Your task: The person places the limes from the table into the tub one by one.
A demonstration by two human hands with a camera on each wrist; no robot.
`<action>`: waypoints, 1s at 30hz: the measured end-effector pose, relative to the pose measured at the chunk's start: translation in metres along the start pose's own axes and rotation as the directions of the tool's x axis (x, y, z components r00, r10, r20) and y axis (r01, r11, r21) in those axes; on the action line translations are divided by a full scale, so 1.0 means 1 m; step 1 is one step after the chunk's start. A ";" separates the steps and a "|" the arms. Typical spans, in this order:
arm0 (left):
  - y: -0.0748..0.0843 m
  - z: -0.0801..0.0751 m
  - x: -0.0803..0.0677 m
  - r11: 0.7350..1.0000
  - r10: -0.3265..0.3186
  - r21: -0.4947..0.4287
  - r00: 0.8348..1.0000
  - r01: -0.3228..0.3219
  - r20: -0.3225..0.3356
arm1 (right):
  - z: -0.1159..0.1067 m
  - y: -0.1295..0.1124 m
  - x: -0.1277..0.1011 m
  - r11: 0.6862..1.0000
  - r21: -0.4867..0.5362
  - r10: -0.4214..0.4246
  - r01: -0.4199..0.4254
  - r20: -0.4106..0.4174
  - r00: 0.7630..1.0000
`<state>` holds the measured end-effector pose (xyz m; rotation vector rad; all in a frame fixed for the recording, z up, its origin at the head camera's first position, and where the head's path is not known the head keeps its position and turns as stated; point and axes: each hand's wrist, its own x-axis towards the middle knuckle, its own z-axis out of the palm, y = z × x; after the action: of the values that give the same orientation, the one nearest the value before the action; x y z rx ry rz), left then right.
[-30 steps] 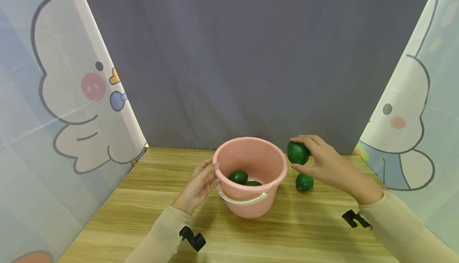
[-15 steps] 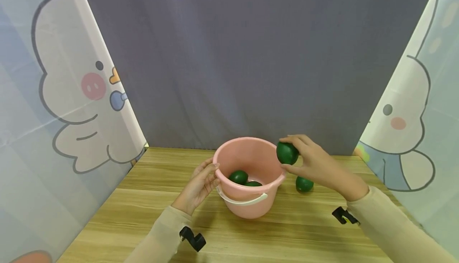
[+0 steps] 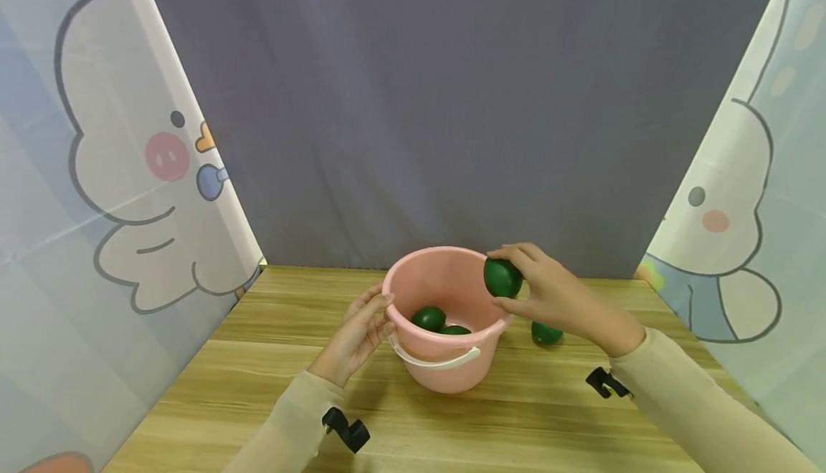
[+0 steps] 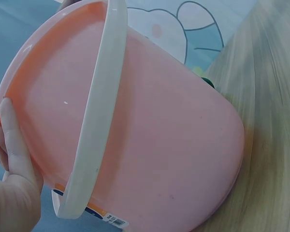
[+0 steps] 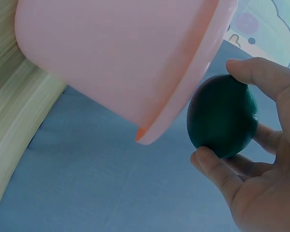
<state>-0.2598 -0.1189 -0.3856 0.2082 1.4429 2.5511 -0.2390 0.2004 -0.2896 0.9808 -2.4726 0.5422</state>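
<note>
A pink plastic bucket with a white handle stands upright on the table. My left hand holds its rim at the left side, the thumb over the edge; the left wrist view shows those fingers at the rim. Above the bucket's right rim, my right hand pinches a dark green egg-shaped fruit between thumb and fingers. In the right wrist view this fruit is just outside the rim edge. Inside the bucket lie two similar green fruits, one partly hidden by the front wall.
Another green fruit rests on the wooden table right of the bucket, partly covered by my right hand. A grey curtain hangs behind the table. Printed cartoon curtains flank both sides.
My right hand has carried the green fruit leftward, from beside the bucket to over its right rim. The left hand and bucket have stayed in place.
</note>
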 end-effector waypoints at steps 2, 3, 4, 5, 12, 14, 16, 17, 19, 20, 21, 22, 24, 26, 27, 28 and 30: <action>0.000 0.000 0.000 1.000 0.000 -0.001 1.000 0.000 0.004 | 0.002 -0.001 0.001 1.000 0.006 -0.020 0.020 -0.006 1.000; 0.000 0.000 0.000 1.000 0.000 -0.002 1.000 0.000 0.007 | 0.004 -0.001 0.002 1.000 0.010 -0.029 0.029 -0.010 1.000; 0.001 0.000 0.000 1.000 0.000 -0.005 1.000 0.000 0.010 | 0.005 -0.001 0.002 0.999 0.015 -0.033 0.033 -0.011 0.999; 0.001 0.000 0.000 1.000 0.000 -0.005 1.000 0.000 0.013 | 0.006 -0.002 0.003 0.999 0.020 -0.035 0.035 -0.012 0.999; 0.000 -0.001 0.001 1.000 0.003 -0.007 1.000 -0.003 0.012 | 0.013 -0.007 0.006 0.998 0.064 -0.028 0.028 0.012 1.000; 0.000 -0.001 0.000 1.000 0.004 -0.014 1.000 -0.004 0.009 | 0.015 -0.008 0.007 0.998 0.064 -0.032 0.031 0.013 0.999; 0.000 -0.001 0.000 1.000 0.005 -0.021 1.000 -0.005 0.008 | 0.015 -0.008 0.007 0.997 0.063 -0.037 0.036 0.013 0.999; 0.000 0.000 0.000 1.000 0.006 -0.023 1.000 -0.006 0.006 | 0.016 -0.008 0.007 0.997 0.062 -0.038 0.036 0.016 0.999; 0.000 0.000 -0.001 1.000 0.007 -0.022 1.000 -0.007 0.004 | 0.016 -0.008 0.006 0.997 0.060 -0.039 0.038 0.019 0.999; 0.000 0.000 -0.001 1.000 0.007 -0.021 1.000 -0.007 0.003 | 0.016 -0.008 0.006 0.997 0.061 -0.037 0.036 0.022 0.999; 0.000 0.000 -0.001 1.000 0.007 -0.018 1.000 -0.007 0.004 | 0.017 -0.008 0.006 0.998 0.062 -0.035 0.033 0.025 0.999; 0.000 0.000 -0.001 1.000 0.007 -0.016 1.000 -0.007 0.005 | 0.017 -0.008 0.006 0.998 0.059 -0.033 0.031 0.027 0.999; 0.000 -0.001 -0.001 1.000 0.008 -0.010 1.000 -0.008 0.008 | 0.018 -0.009 0.006 0.998 0.059 -0.030 0.028 0.029 0.999; 0.000 -0.001 -0.001 1.000 0.009 -0.011 1.000 -0.009 0.012 | 0.018 -0.010 0.006 0.998 0.062 -0.028 0.027 0.029 0.999; 0.000 -0.001 -0.001 1.000 0.010 -0.013 1.000 -0.010 0.015 | 0.019 -0.010 0.006 0.998 0.061 -0.030 0.028 0.029 0.999; 0.000 -0.001 -0.002 1.000 0.011 -0.014 1.000 -0.010 0.016 | 0.019 -0.010 0.006 0.998 0.062 -0.030 0.028 0.030 0.999; 0.000 -0.001 -0.002 1.000 0.013 -0.018 1.000 -0.012 0.016 | 0.019 -0.011 0.007 0.997 0.067 -0.027 0.025 0.036 0.999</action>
<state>-0.2580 -0.1196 -0.3863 0.2347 1.4175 2.5652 -0.2409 0.1797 -0.3001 1.0561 -2.4853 0.6062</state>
